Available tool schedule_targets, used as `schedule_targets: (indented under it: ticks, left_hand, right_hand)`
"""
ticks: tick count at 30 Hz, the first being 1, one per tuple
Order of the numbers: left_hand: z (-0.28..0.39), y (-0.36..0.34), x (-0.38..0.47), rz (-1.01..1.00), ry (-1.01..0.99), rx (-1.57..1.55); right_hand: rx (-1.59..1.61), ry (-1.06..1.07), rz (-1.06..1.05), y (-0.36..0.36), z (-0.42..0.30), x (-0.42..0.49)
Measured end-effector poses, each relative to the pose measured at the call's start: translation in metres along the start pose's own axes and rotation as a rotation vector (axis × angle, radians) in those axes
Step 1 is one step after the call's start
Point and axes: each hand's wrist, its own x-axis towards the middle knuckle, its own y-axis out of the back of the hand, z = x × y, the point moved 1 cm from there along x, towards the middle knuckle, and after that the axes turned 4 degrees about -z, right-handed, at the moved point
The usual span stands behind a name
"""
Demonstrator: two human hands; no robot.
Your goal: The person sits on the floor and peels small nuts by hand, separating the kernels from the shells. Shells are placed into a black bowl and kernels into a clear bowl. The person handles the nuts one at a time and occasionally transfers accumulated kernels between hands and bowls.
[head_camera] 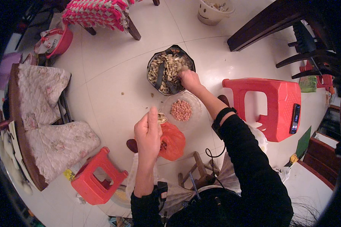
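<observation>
My left hand (148, 134) is closed around a piece of peanut shell (161, 118), thumb pointing up, above the edge of a red plastic bag (173, 142). At the right rim of a black, many-sided bin (149, 76) is my right hand (189, 80), its fingers bent down over the shells (167, 66) that fill the bin; whether it holds anything is hidden. Between the hands a clear plastic dish (197, 109) stands on the floor with shelled reddish peanuts (181, 110) in it.
A red plastic stool (278, 88) with a phone (295, 118) on it stands at right, a smaller red stool (88, 181) at lower left. Quilted fabric (59, 144) covers furniture at left. A pale bucket (209, 18) and dark table leg (253, 31) are at the top.
</observation>
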Motion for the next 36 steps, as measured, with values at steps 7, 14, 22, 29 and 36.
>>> schedule_targets:
  ticks: [7, 14, 22, 29, 36]
  left_hand:
    - [-0.003, 0.004, 0.002, -0.016, -0.008, -0.017]
    - [-0.006, 0.009, -0.001, -0.03, -0.053, -0.067]
    - [-0.006, 0.009, -0.002, -0.024, -0.036, -0.055]
    - [-0.007, 0.01, -0.001, -0.034, -0.049, -0.064]
    - [-0.007, 0.009, -0.002, -0.032, -0.045, -0.015]
  right_hand:
    - [-0.051, 0.128, 0.036, -0.005, 0.003, -0.002]
    - [-0.155, 0.162, -0.011, -0.003, -0.005, -0.003]
    - [-0.239, 0.241, -0.067, 0.003, -0.003, -0.001]
    - [-0.269, 0.228, -0.091, 0.002, -0.005, 0.001]
    - [0.093, 0.026, 0.127, 0.023, 0.0, -0.005]
